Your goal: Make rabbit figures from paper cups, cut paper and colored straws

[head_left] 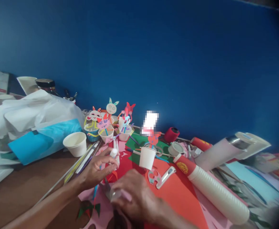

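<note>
In the head view my left hand [102, 165] is closed, thumb and fingers curled around a small white cap-like piece [114, 153]. Below it to the right, my right hand [136, 195] is blurred by motion and wrapped round a clear and pinkish object [116, 195] whose kind I cannot make out. Red and pink paper sheets [175, 190] lie under and beside the hands. Just beyond the right hand stands a white paper cup [147, 158] with an orange paper figure [154, 139]. A utility knife [167, 176] rests beside a pink paper cutout [154, 178].
Several paper cups with animal-faced figures [111, 108] stand at the back. An upright cup [75, 144] sits left of thin sticks [82, 162]. Stacked paper cups [215, 187] lie on the right. Plastic bags [41, 108] fill the left. A blue wall [177, 57] rises behind.
</note>
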The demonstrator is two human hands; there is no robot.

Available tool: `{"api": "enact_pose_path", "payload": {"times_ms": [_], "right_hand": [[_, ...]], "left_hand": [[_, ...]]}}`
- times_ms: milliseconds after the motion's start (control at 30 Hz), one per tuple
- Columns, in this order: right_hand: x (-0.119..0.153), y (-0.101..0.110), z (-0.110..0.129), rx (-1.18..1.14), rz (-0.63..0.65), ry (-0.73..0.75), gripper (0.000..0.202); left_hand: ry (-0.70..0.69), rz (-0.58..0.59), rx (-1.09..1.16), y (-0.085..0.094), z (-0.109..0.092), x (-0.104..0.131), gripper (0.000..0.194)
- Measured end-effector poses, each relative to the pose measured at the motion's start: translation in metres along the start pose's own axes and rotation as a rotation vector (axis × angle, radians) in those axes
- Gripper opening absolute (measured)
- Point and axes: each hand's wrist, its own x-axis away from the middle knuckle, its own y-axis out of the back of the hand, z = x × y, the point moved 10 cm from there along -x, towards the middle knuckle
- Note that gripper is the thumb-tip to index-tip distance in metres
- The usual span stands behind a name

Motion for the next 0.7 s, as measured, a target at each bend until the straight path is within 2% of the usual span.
{"api": "enact_pose_path", "payload": {"times_ms": [100,200,333,500,700], "right_hand": [[-0.004,0.057,-0.020,-0.005,-0.216,-0.109,0.017],[-0.004,0.075,-0.037,0.095,-0.239,-0.156,0.021],[-0.003,0.064,-0.047,0.170,-0.160,-0.147,0.022],[-0.003,0.050,-0.041,0.161,-0.101,-0.098,0.023],[-0.003,0.046,-0.033,0.193,-0.078,-0.035,0.025]], "left_hand": [[-0.047,0.106,-0.103,-0.009,-0.002,0.001,0.015],[-0.067,0.202,-0.144,-0.020,-0.008,0.004,0.017],[-0.047,0.246,-0.156,-0.027,-0.016,0.007,0.018],[0.006,0.311,-0.068,-0.035,-0.017,0.011,0.016],[-0.089,0.282,-0.104,-0.041,-0.018,0.012,0.016]]}}
